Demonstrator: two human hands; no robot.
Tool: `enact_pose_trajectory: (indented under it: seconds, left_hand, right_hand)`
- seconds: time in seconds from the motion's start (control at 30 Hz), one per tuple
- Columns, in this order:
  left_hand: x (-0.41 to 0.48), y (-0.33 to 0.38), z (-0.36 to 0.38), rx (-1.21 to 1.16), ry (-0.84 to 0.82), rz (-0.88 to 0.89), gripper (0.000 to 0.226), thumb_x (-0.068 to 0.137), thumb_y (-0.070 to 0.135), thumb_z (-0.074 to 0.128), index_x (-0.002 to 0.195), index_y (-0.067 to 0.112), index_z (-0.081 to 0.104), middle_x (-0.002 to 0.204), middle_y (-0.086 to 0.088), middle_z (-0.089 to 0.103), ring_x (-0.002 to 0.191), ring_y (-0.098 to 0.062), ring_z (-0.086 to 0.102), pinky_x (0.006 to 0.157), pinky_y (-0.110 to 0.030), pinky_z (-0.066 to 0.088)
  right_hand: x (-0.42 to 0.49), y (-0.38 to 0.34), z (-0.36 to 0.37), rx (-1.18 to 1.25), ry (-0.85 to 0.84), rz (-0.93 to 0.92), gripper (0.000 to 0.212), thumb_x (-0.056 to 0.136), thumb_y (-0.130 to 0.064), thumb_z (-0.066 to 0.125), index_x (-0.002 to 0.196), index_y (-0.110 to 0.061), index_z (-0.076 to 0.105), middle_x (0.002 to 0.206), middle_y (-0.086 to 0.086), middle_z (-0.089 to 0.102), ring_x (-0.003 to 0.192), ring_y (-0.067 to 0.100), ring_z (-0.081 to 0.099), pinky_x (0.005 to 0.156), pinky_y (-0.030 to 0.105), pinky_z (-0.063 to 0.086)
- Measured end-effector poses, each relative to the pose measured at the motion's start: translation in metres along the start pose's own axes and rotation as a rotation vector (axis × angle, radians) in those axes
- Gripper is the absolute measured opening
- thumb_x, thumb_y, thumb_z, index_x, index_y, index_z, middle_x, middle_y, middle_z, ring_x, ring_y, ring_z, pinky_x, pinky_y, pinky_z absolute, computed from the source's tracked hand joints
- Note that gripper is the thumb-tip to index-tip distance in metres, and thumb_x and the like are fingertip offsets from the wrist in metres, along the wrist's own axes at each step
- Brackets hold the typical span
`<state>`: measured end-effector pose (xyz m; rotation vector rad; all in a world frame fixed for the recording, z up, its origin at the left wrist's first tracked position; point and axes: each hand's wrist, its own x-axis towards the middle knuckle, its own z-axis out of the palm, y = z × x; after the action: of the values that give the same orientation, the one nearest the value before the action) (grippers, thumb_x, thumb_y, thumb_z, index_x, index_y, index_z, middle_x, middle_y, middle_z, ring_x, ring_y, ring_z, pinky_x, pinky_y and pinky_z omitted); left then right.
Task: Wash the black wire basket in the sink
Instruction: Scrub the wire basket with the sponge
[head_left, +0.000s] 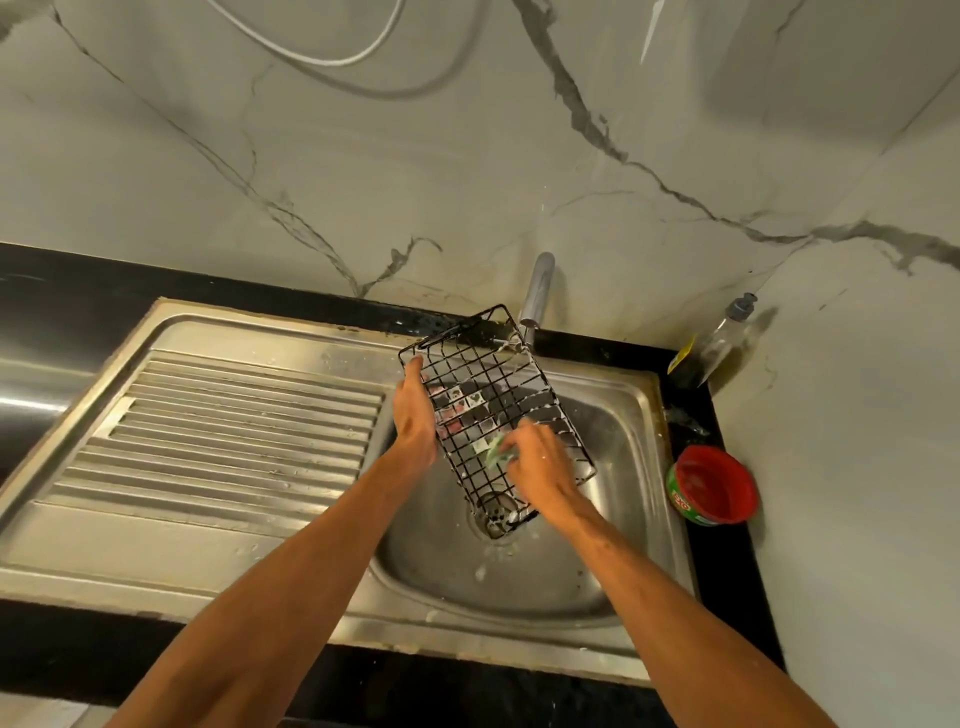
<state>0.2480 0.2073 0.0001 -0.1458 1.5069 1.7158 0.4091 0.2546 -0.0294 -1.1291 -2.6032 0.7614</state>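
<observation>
- Black wire basket (485, 385): a rectangular grid held over the bowl of the sink (545, 582). It is tilted, with its far end raised just below the tap (538, 291) and its near end low above the drain (493, 514). Whether the near corner touches the drain cannot be told. White flecks of foam cling to several wires.
- Left hand (414, 415): grips the basket along its left long edge. The palm lies against the rim, and the fingers pass behind the grid, where they show through the wires.
- Right hand (543, 470): its fingers are curled round a green scrub pad (497, 451) and press it onto the basket's upper face, near the lower right part of the grid.
- Sink: stainless steel, with a rounded bowl on the right. Drops of foam lie on the bowl floor near the drain.
- Drainboard (234, 426): the ribbed steel panel to the left of the bowl, part of the same unit.
- Tap: a short chrome spout that rises from the back edge, behind the basket's raised end.
- Counter (727, 561): a black surface that frames the sink.
- Red-lidded tub (714, 486): stands on the counter just right of the bowl, with a green label on its side.
- Clear bottle (724, 340): has a grey cap and leans in the back right corner, against the wall.
- Wall (467, 156): pale marble-patterned panels with dark veins, behind and to the right of the sink.
</observation>
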Motion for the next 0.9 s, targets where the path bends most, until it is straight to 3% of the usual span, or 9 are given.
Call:
enact_pose_trajectory:
  seconds: [0.07, 0.17, 0.3, 0.43, 0.53, 0.6, 0.67, 0.77, 0.9]
  left_hand:
    - [0.011, -0.002, -0.002, -0.003, 0.017, 0.026, 0.102, 0.063, 0.086, 0.05, 0.142, 0.022, 0.053, 0.139, -0.013, 0.061, 0.123, -0.035, 0.062, 0.102, -0.058, 0.05]
    - [0.025, -0.005, -0.004, 0.008, 0.042, 0.031, 0.115, 0.053, 0.091, 0.05, 0.145, 0.022, 0.051, 0.143, -0.012, 0.059, 0.127, -0.034, 0.059, 0.105, -0.059, 0.047]
    - [0.03, 0.0, -0.013, -0.02, 0.109, -0.001, 0.12, 0.05, 0.09, 0.052, 0.149, 0.024, 0.044, 0.142, -0.012, 0.059, 0.124, -0.034, 0.06, 0.102, -0.057, 0.05]
    - [0.002, 0.004, -0.017, -0.165, 0.171, -0.018, 0.096, 0.075, 0.08, 0.052, 0.151, 0.023, 0.039, 0.143, -0.018, 0.055, 0.121, -0.036, 0.06, 0.098, -0.055, 0.054]
    - [-0.008, -0.006, -0.016, -0.229, 0.226, -0.032, 0.08, 0.095, 0.066, 0.048, 0.158, 0.023, 0.023, 0.157, -0.019, 0.036, 0.133, -0.037, 0.047, 0.106, -0.057, 0.047]
    - [-0.013, -0.016, -0.019, -0.281, 0.217, -0.03, 0.093, 0.088, 0.071, 0.053, 0.16, 0.027, 0.015, 0.164, -0.015, 0.027, 0.142, -0.036, 0.038, 0.112, -0.06, 0.039]
    - [-0.017, -0.023, -0.025, -0.328, 0.17, -0.039, 0.112, 0.07, 0.079, 0.062, 0.16, 0.033, 0.016, 0.162, -0.013, 0.03, 0.142, -0.036, 0.038, 0.112, -0.063, 0.036]
    - [-0.023, -0.033, -0.042, -0.348, 0.044, -0.05, 0.106, 0.071, 0.076, 0.068, 0.158, 0.035, 0.025, 0.162, -0.013, 0.031, 0.141, -0.04, 0.039, 0.112, -0.066, 0.034]
    - [-0.023, -0.039, -0.085, -0.293, -0.19, -0.112, 0.119, 0.067, 0.091, 0.05, 0.162, 0.029, 0.013, 0.164, -0.016, 0.028, 0.143, -0.044, 0.038, 0.117, -0.07, 0.016]
  right_hand:
    - [0.002, -0.004, -0.003, -0.021, 0.004, -0.022, 0.022, 0.084, 0.007, 0.066, 0.096, -0.011, 0.073, 0.104, 0.001, 0.068, 0.09, 0.009, 0.063, 0.074, 0.022, 0.056]
    - [0.001, -0.019, -0.006, 0.011, -0.159, -0.08, 0.025, 0.086, 0.01, 0.061, 0.099, -0.008, 0.073, 0.106, 0.007, 0.071, 0.093, 0.015, 0.068, 0.075, 0.028, 0.059]
    - [0.002, -0.016, -0.026, 0.127, 0.327, 0.064, 0.032, 0.086, 0.009, 0.061, 0.106, -0.012, 0.074, 0.103, -0.003, 0.063, 0.085, 0.005, 0.055, 0.072, 0.01, 0.048]
    - [-0.007, -0.02, -0.023, 0.248, 0.636, 0.324, 0.03, 0.082, 0.009, 0.066, 0.102, -0.013, 0.073, 0.104, 0.0, 0.056, 0.095, 0.016, 0.052, 0.079, 0.029, 0.046]
    - [0.004, -0.018, -0.003, 0.541, 0.615, 0.598, 0.022, 0.085, 0.001, 0.067, 0.093, -0.019, 0.068, 0.11, 0.007, 0.052, 0.096, 0.024, 0.057, 0.076, 0.035, 0.051]
    - [0.017, -0.017, 0.002, 0.71, 0.54, 0.698, 0.022, 0.088, -0.001, 0.064, 0.086, -0.023, 0.064, 0.104, 0.011, 0.061, 0.088, 0.024, 0.062, 0.061, 0.029, 0.049]
    - [0.029, -0.013, -0.001, 0.711, 0.459, 0.711, 0.027, 0.089, 0.0, 0.06, 0.079, -0.025, 0.062, 0.086, 0.005, 0.068, 0.073, 0.016, 0.061, 0.053, 0.026, 0.042]
    - [0.037, -0.005, -0.012, 0.643, 0.443, 0.673, 0.023, 0.09, 0.001, 0.062, 0.079, -0.019, 0.064, 0.077, 0.002, 0.068, 0.066, 0.012, 0.063, 0.054, 0.025, 0.048]
    - [0.045, 0.004, -0.029, 0.567, 0.461, 0.558, 0.011, 0.088, -0.001, 0.067, 0.086, -0.011, 0.07, 0.08, 0.002, 0.07, 0.068, 0.008, 0.061, 0.056, 0.018, 0.044]
